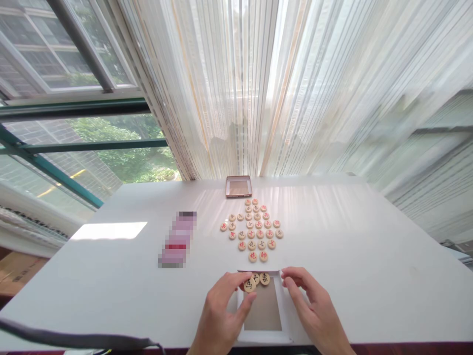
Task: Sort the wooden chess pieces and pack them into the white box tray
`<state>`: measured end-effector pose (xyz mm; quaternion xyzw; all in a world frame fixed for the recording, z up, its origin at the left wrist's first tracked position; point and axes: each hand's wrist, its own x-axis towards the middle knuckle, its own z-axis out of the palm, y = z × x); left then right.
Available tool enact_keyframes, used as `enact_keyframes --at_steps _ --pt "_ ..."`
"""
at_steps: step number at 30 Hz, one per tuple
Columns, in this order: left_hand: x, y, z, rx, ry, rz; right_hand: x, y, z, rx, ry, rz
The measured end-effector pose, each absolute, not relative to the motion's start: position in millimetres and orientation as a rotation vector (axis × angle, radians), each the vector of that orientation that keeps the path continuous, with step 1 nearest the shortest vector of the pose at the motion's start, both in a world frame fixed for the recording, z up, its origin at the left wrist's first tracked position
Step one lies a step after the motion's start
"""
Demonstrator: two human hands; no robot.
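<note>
A shallow white box (283, 315) with a brown bottom lies at the near edge of the white table (362, 256). Three round wooden chess pieces (264, 279) with black characters sit at its far end. My left hand (221, 315) rests at the box's left wall, thumb and fingers pinched on the leftmost piece (250, 285). My right hand (314, 310) lies at the box's right wall, fingers curled and touching the rim, holding nothing that I can see. Beyond the box, several more wooden pieces (254, 229) with red characters lie spread on the table.
A small square box lid (238, 187) with a brown inside sits at the far edge near the sheer curtain (281, 88). A blurred pink rectangle (178, 239) lies left of the pieces. A window (74, 123) is at the left. A dark strap (74, 339) crosses the near-left corner.
</note>
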<state>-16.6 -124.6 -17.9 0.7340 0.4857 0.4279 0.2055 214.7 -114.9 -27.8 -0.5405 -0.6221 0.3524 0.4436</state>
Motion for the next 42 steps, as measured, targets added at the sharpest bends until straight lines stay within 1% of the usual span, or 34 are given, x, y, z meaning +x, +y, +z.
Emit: enact_keyframes --at_steps 4,12,20,33,42 --pt "-17.8 -122.0 -14.6 2.081 1.379 1.119 227.0 -113.9 -35.3 -1.41 -1.594 0.829" --pt "3.5 -110.1 -6.9 2.256 1.342 1.004 231.4 -114.0 -39.6 -1.315 -1.704 0.85" --pt "17.9 -103.5 0.3 2.213 1.245 0.946 235.1 -111.3 -44.5 -1.315 -1.667 0.893" --pt "23.7 -94.3 6.7 2.394 1.237 0.788 236.0 -111.6 -37.9 -1.33 -1.614 0.955" --pt "28.2 -93.3 2.2 2.416 1.25 0.781 234.6 -111.9 -31.4 -1.335 -1.613 0.95"
